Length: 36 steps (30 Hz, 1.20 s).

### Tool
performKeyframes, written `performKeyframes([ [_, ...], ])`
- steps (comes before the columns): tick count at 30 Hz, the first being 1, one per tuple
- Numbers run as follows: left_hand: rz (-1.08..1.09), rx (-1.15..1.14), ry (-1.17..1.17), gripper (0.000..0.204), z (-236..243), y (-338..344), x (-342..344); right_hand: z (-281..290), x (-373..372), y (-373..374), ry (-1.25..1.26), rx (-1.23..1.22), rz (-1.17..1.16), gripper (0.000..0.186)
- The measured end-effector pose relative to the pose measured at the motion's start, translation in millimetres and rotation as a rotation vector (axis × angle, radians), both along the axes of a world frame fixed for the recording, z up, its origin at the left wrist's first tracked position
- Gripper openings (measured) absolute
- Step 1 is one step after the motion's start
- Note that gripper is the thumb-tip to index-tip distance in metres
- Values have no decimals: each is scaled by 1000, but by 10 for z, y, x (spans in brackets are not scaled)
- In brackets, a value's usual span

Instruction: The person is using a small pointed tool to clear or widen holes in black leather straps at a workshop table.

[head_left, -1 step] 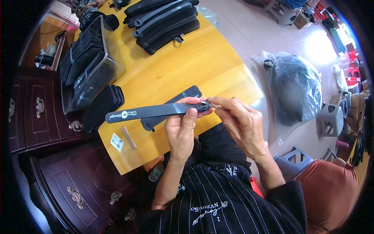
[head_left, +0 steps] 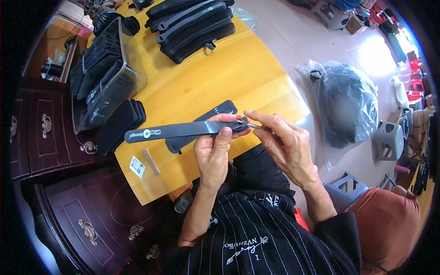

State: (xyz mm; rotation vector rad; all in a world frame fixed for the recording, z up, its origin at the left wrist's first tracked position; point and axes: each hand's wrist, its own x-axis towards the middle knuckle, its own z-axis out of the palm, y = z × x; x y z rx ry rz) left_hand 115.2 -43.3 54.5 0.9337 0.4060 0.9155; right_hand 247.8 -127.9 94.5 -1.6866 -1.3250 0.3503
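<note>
The left hand (head_left: pixel 212 160) clamps a dark grey strap (head_left: pixel 183 132) between thumb and fingers, over other straps (head_left: pixel 223 109) lying on the yellow table (head_left: pixel 238 64). The right hand's (head_left: pixel 292 147) thumb and forefinger close on a slim metal tool (head_left: pixel 254 125), its tip at the held strap's right end.

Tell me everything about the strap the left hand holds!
The strap is long, flat, dark grey and cloth-like, with white print near its rounded left end. It sticks out sideways above the table. The left hand pinches it near its right end, where a metal tool in the right hand seems to touch.
</note>
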Motion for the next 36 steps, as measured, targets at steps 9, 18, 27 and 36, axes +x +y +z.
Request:
performKeyframes([
  [9, 8, -188, 3, 22, 24, -170, 22, 103, -74, -121, -296, -102, -59, 37],
  [18, 3, -10, 171, 17, 33, -144, -34, 186, -115, -171, -44, -97, 24, 31],
  [27, 4, 114, 69, 13, -52, -89, -69, 77, -103, -93, 269, -95, 69, 24],
  [36, 30, -65, 1, 14, 88, -82, -64, -50, -124, 211, -28, 29, -55, 27],
])
